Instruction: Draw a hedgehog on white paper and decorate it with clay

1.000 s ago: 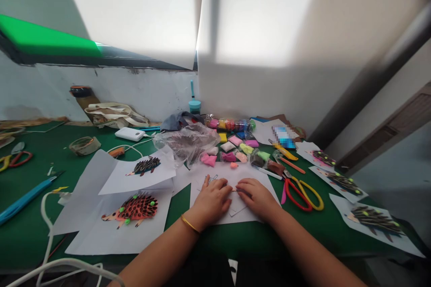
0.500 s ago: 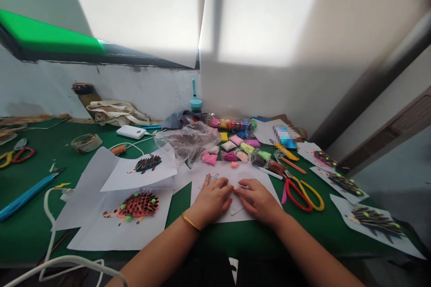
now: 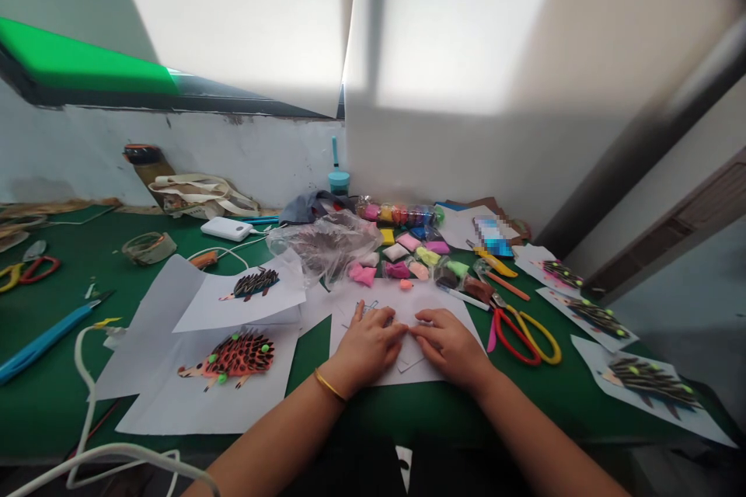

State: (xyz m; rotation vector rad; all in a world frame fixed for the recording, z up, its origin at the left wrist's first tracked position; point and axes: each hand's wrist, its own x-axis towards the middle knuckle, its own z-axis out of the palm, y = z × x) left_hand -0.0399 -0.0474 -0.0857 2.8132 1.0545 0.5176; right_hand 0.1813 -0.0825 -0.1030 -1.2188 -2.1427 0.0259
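Observation:
A white sheet of paper (image 3: 460, 303) with drawn lines lies in front of me. My left hand (image 3: 367, 342) rests on it, palm down, fingers bent and partly spread. From the right, my right hand (image 3: 446, 345) reaches over the same sheet with its fingers curled. The fingertips of both hands meet near the sheet's middle; anything between them is too small to make out. A small orange-pink lump of clay (image 3: 406, 285) sits on the sheet's top edge, beyond the hands.
Clay packets (image 3: 397, 270) lie behind the sheet. Red-handled scissors (image 3: 516, 338) and a white pen (image 3: 466, 297) are right of it. Hedgehog pictures (image 3: 242, 357) lie left, others (image 3: 646, 388) far right. A blue cutter (image 3: 50, 338) and white cable (image 3: 87, 380) are far left.
Both hands have shifted very slightly at the fingertips, the left one's a little to the right. Everything else looks the same.

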